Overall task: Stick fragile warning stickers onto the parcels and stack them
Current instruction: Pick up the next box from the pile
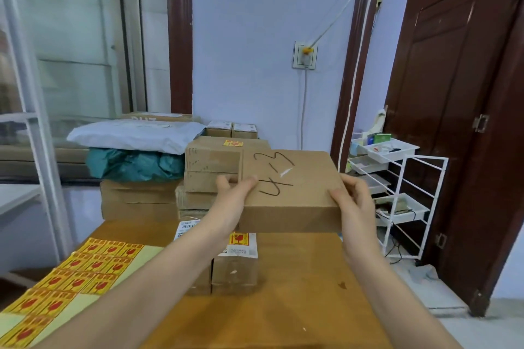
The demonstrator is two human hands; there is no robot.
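Fingers point(249, 180) of your left hand point(232, 201) curl over the top left edge of the flat cardboard parcel point(286, 193), thumb side hidden under it; your right hand point(354, 201) pinches the right end, fingers wrapped round the corner. Parcel is held in the air, both hands, above the wooden surface point(297, 292) and just over the small stickered box point(235, 261) standing there. Stiff corrugated board, matte brown, sharp edges, black marker scrawl on top, no fragile sticker visible on the face you see. Probably light, since you carry it by the ends with no sag; contents unknown, so treat as breakable. Hold at the two short ends as now, palms on the side walls, not on the lid middle, which may flex. Board is dry and grippy, low slip risk. Sticker sheet point(71, 278) lies at the left on the surface: glossy yellow labels with red marks, thin and floppy, pale backing showing where some are gone. Behind, a stack of brown cartons point(212, 167), one with a yellow sticker point(233, 143) on top. Soft grey mailer bag point(136, 136) and crumpled teal bag point(133, 164) sit on more cartons at the left, both squashy. White wire rack point(408, 195) stands at the right.
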